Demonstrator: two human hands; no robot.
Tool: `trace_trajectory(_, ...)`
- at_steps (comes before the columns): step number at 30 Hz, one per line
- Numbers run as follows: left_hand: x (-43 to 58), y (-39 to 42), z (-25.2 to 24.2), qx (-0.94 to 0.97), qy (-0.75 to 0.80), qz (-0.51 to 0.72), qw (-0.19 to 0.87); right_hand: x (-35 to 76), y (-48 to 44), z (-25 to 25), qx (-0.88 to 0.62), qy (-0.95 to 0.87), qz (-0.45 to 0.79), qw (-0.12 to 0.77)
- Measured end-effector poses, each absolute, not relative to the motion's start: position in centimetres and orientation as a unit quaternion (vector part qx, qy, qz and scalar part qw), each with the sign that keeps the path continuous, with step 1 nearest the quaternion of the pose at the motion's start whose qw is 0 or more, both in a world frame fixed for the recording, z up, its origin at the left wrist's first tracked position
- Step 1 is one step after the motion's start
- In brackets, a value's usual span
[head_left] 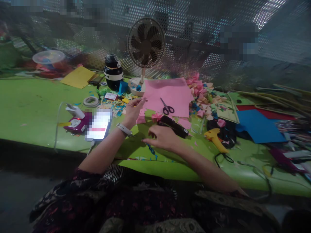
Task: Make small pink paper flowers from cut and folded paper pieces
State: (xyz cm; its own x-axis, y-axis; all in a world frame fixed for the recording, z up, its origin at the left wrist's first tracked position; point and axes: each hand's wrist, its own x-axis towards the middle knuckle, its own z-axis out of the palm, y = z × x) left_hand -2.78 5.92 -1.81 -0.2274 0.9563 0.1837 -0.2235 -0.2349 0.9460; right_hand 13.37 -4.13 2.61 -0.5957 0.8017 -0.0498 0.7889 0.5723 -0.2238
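My left hand [133, 113], with a pale band on its wrist, is raised at the left edge of a pink paper sheet [167, 87]. Its fingertips are pinched together; what they hold, if anything, is too small to make out. A stack of small pink paper pieces [141, 117] lies just beside it. My right hand [162, 136] hovers over the green table, thumb and fingers apart and nothing seen between them. Below it lies a small twisted blue strip [151, 149]. Just behind that hand is a black stapler [175, 127]. Dark-handled scissors [167, 107] rest on the pink sheet.
Left of me are a lit phone [99, 125], a purple box [77, 124], a tape roll [91, 101] and a black bottle [113, 72]. A fan [146, 43] stands behind. Rightward are pink paper flowers [196, 87], a yellow glue gun [215, 139] and blue paper [259, 126].
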Motion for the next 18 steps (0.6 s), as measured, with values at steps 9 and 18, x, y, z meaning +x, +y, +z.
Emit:
trace_trajectory(9,-2.3,4.4,-0.8,0.348,0.386,0.647,0.558,14.2,-4.7,2.0,-0.463,-0.867,0.181,-0.031)
trace_trajectory(18,-1.3,3.7,-1.2,0.387,0.361,0.6,0.6,17.3,-1.8,1.6,-0.499,-0.683,0.346,0.406)
